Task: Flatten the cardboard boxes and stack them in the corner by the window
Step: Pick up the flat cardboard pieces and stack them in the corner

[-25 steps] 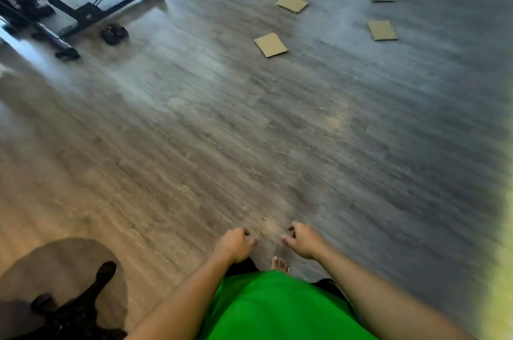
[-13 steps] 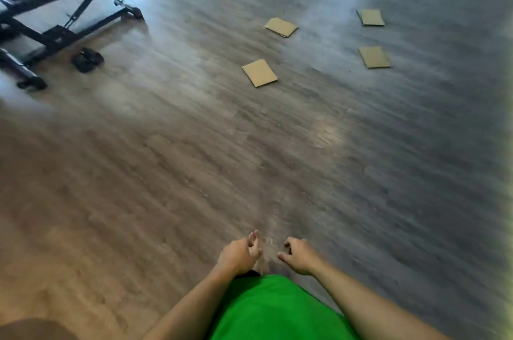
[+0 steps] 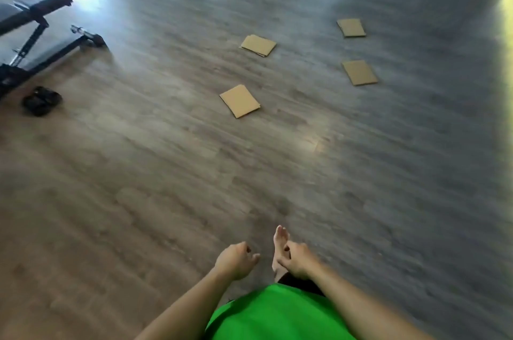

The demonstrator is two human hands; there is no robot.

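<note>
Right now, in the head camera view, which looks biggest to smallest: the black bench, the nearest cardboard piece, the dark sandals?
1. Black bench, largest even though the frame cuts it off.
2. Nearest cardboard piece.
3. Dark sandals, only slightly smaller than the cardboard piece; blur makes that order unsure.

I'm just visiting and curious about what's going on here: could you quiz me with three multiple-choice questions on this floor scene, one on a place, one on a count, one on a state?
1. Where is the black metal exercise bench?
A far left
B far right
C centre

2. How many flat brown cardboard pieces lie on the grey wood-look floor?
A two
B four
C six

3. What do the hands hold?
A cardboard
B a shoe
C nothing

Key: A, its frame stands at the left edge; B, four separate pieces; C, left hand and right hand hang loosely curled, empty.
</note>
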